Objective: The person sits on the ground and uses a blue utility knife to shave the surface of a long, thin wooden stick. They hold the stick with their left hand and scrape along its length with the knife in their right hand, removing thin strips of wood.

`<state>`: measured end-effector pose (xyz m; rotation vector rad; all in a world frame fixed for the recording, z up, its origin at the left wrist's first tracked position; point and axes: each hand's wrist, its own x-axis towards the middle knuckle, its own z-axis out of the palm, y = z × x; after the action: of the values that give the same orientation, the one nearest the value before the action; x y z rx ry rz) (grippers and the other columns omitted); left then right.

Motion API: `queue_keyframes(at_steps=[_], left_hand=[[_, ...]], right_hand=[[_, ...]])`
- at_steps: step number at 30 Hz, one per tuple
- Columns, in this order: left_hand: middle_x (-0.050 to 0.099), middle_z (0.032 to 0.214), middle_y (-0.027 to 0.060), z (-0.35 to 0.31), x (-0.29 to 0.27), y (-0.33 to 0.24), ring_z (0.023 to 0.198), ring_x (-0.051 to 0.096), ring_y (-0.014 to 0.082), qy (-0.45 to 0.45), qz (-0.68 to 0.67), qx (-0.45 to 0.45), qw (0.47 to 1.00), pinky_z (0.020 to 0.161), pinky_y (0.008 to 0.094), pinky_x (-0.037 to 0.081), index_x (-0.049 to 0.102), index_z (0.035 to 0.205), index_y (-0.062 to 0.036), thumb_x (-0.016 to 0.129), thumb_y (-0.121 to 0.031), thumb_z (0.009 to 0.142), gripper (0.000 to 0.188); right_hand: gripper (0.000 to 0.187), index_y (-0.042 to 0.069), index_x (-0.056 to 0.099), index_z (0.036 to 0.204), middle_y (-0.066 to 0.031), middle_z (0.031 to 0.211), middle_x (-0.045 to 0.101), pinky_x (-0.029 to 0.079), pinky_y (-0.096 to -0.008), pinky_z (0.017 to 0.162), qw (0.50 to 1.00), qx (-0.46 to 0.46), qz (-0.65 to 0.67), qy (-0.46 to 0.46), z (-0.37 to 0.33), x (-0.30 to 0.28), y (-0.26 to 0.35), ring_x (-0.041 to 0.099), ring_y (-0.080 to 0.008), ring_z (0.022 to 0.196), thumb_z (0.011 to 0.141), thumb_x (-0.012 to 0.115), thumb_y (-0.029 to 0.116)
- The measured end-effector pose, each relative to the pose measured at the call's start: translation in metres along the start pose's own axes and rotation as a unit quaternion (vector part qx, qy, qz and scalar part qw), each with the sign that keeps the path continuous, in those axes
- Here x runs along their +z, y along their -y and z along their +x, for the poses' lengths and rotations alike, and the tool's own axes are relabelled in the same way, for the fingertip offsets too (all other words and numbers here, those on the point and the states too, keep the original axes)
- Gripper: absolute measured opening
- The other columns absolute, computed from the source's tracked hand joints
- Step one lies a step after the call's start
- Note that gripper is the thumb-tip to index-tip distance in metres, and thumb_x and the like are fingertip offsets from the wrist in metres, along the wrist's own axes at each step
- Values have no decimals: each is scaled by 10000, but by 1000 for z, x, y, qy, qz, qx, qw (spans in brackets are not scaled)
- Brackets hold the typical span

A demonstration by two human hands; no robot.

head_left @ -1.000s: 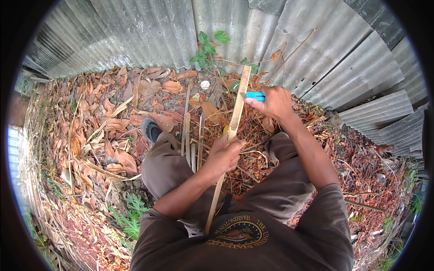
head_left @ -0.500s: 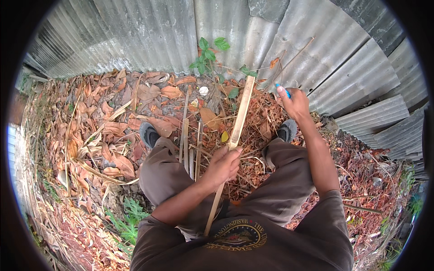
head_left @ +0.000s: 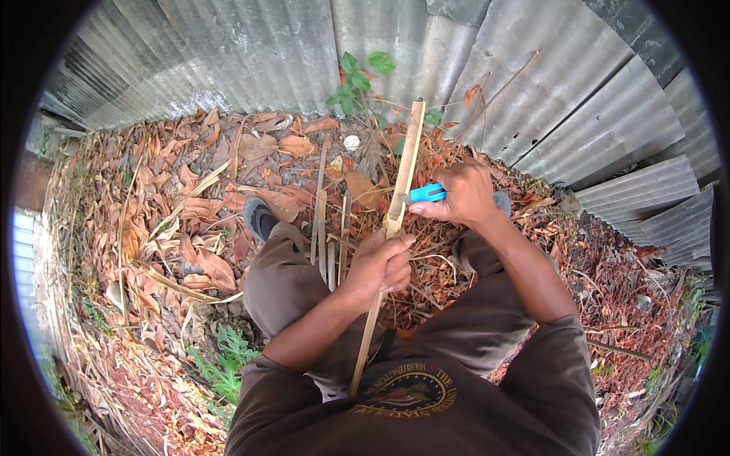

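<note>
A long, pale bamboo strip (head_left: 410, 144) slants up from my lap, its far end pointing toward the metal fence. My left hand (head_left: 378, 264) is closed round its middle, just below a node. In my right hand (head_left: 466, 194) is a blue utility knife (head_left: 428, 193), gripped by its handle. The knife's tip lies at the right edge of the strip, a little beyond my left fist. Whether the blade bites into the bamboo is too small to tell. Several narrower bamboo strips (head_left: 321, 228) lie on the ground between my legs.
A corrugated metal fence (head_left: 251, 53) curves along the far side. Dry brown leaves (head_left: 205, 266) and reddish shavings cover the ground. My shoe (head_left: 261, 219) stands left of the loose strips. Green weeds (head_left: 228, 357) grow at the near left, and a leafy seedling (head_left: 351, 80) stands against the fence.
My right hand has come in from the far right with the utility knife, down to the bamboo strip. My left hand keeps its hold, and the strip has tilted slightly more upright.
</note>
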<state>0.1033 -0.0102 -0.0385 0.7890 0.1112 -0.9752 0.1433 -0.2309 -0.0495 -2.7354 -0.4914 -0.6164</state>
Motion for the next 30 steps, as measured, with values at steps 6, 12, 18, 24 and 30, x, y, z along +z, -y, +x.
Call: queue_keyframes(at_steps=[6,12,18,24,30], left_hand=[[289,493,-62,-3,0,-2,347,264,72,-9,13,12,1000,382,250,262,489,924,-106,507,-151,942,52],[292,498,-68,-2,0,2,348,264,66,20,-4,8,1000,379,243,255,463,887,-130,524,-108,931,78],[298,498,-65,-5,10,17,341,271,60,44,6,-31,999,371,238,246,372,790,-155,517,-95,950,224],[292,493,-67,-14,16,16,335,275,60,62,41,-19,997,358,243,238,320,717,-166,529,-79,948,324],[309,491,-65,-2,-6,8,337,291,60,25,35,22,999,361,240,251,372,748,-150,536,-116,949,261]], right_hand=[[683,81,545,558,-95,438,460,425,-420,452,998,35,29,53,-14,5,10,529,-315,417,696,607,747],[734,86,561,536,-96,434,493,460,-401,445,998,-43,-38,-41,6,4,-8,560,-295,425,657,585,810],[783,39,681,677,-156,504,567,490,-469,570,962,268,-55,-1,28,-20,-72,627,-355,561,780,465,785],[792,33,710,719,-181,548,590,475,-475,616,914,403,-40,22,20,-41,-111,640,-370,630,811,431,768],[675,94,588,553,-97,463,513,452,-424,456,997,39,23,55,-5,-18,9,569,-320,447,688,618,755]])
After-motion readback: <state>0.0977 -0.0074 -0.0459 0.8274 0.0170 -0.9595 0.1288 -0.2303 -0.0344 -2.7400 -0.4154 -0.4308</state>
